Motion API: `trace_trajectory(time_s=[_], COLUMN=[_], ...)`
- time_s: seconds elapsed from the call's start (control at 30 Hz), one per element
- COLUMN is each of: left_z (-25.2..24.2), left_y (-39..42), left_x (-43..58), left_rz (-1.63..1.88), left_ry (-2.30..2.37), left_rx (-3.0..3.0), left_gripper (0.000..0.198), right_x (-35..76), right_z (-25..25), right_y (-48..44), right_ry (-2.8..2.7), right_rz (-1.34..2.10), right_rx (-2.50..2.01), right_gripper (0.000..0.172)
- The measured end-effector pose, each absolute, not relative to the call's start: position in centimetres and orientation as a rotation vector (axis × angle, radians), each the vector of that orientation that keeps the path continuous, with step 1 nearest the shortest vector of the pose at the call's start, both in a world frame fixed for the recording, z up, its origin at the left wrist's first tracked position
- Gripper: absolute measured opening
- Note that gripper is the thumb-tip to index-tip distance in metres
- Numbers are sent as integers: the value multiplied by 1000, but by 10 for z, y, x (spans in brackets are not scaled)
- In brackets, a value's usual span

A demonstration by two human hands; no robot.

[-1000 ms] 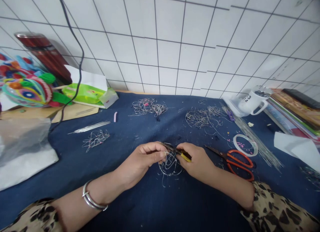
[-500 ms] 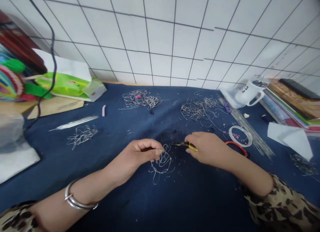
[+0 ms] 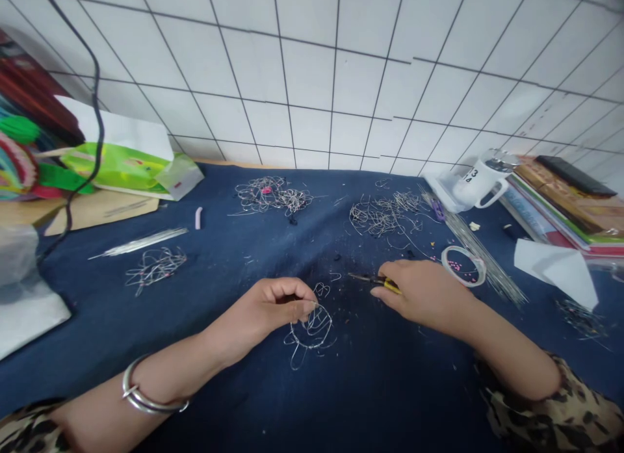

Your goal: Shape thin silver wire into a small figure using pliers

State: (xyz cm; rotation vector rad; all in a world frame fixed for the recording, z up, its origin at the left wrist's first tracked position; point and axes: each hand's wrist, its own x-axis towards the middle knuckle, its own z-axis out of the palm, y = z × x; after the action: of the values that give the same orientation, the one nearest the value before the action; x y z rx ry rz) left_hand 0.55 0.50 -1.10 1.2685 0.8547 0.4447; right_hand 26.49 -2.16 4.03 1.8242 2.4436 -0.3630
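Note:
Between thumb and forefinger, my left hand [image 3: 275,307] pinches a bent silvery wire ring [image 3: 312,339] with loose loops sticking out from it. My right hand [image 3: 422,290] is wrapped round the yellow handle of a pair of pliers [image 3: 363,279], whose dark slim jaws point left, apart from the ring. A short bent wire piece [image 3: 335,277] lies on the cloth between the jaws and my left hand. Most of the handles are hidden under my right fingers.
On the blue cloth [image 3: 390,394] lie wire tangles [image 3: 380,216], [image 3: 270,196], [image 3: 158,268] and bundles of straight wires [image 3: 143,242], [image 3: 487,261]. A round dish [image 3: 463,266] with pink beads sits right, near a white mug [image 3: 482,180] and stacked books [image 3: 565,199]. A tiled wall [image 3: 312,69] closes the back.
My right hand has drawn the pliers rightward, away from the wire ring. A short wire piece now lies on the cloth where the jaws were. My left hand keeps its pinch.

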Motion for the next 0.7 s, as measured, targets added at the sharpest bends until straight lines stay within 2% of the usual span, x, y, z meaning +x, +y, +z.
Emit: trace_trajectory(time_s=[0.13,0.23,0.7], left_z=[-10,-8,-8], left_y=[5,5,6], left_x=[6,8,6], left_rz=[446,423,447], left_ry=[873,887,891], left_rx=[1281,1276,1286], left_gripper=[16,17,18], right_x=[270,273,255], right_z=[32,27,22], right_y=[-23,-22,-3], right_ry=[2131,1887,1631], right_rz=[-1344,-1710,-1789], right_rx=[1878,1882,1992], right_gripper=[37,39,40])
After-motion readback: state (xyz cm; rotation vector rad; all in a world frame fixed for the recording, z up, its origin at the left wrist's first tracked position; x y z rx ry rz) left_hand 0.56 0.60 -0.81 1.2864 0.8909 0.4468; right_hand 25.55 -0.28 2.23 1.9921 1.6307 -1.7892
